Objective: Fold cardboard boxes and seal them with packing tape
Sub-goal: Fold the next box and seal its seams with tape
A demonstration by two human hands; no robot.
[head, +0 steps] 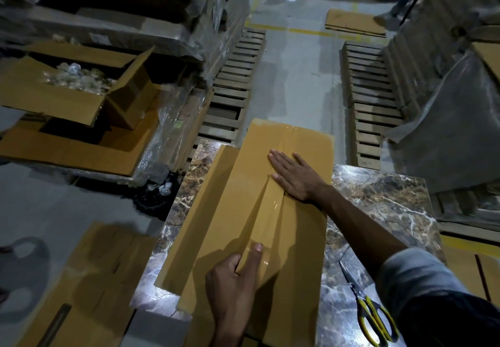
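A long brown cardboard box (pixel 303 227) lies on the marble-patterned table (pixel 384 200), its flaps folded down. A strip of clear packing tape (pixel 266 211) runs along the centre seam, lifted off the cardboard between my hands. My right hand (pixel 295 175) lies flat with straight fingers on the tape and box farther up the seam. My left hand (pixel 238 279) holds the near stretch of tape, thumb on top and fingers curled beside it. One side flap (pixel 200 211) sticks out to the left.
Yellow-handled scissors (pixel 370 311) lie on the table at the right. A flattened carton (pixel 89 279) rests at the lower left. An open box (pixel 67 87) of wrapped items stands at the left. Wooden pallets (pixel 370 97) and wrapped stacks line the aisle; a person's foot shows far back right.
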